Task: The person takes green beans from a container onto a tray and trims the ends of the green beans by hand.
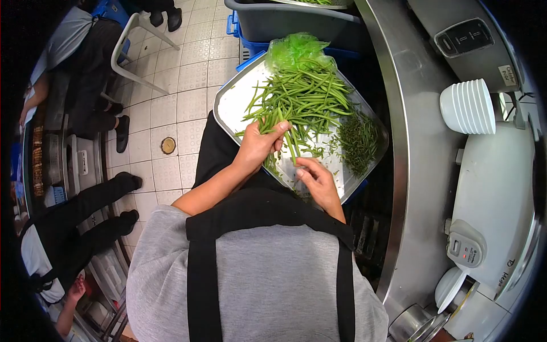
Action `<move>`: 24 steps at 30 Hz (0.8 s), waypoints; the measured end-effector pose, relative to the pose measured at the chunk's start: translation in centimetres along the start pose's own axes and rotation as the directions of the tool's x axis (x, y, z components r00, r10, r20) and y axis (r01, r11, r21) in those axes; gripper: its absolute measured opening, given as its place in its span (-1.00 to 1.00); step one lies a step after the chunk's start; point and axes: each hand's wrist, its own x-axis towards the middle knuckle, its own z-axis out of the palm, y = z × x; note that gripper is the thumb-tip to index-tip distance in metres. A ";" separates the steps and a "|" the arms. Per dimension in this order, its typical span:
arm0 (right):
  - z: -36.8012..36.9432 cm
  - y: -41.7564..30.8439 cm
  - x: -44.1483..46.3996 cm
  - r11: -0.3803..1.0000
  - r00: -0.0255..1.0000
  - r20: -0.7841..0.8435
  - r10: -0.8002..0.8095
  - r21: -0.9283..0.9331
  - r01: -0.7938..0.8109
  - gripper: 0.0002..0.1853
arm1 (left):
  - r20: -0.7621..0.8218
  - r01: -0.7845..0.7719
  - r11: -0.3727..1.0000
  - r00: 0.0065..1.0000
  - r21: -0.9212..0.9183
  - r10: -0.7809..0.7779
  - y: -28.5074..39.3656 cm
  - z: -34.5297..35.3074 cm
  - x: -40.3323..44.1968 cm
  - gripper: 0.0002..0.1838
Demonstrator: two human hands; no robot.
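Note:
My left hand (258, 147) is closed round a small bunch of green beans (290, 139) above the tray's near side. At the lower ends of those beans, my right hand (317, 181) has its thumb and fingers pinched together; what lies between the fingertips is too small to tell. Beneath both hands is a white tray (231, 108). A large pile of green beans (319, 94) covers its far part, beside a crumpled green plastic bag (296, 51). Small trimmed pieces (359, 142) form a darker heap at the right corner.
A grey tub (285, 25) stands beyond the tray. Along the right runs a steel counter (424, 142) with stacked white bowls (467, 106) and a scale (466, 248). Two people stand at the left, near a white stool (122, 48); another person's feet show at the top.

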 end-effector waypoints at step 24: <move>-5.3 1.2 -1.7 0.579 0.946 -0.273 -0.177 -0.806 -0.125 -0.85 | 0.051 -0.072 0.994 0.996 -0.079 0.076 1.0 -0.7 -0.3 -0.79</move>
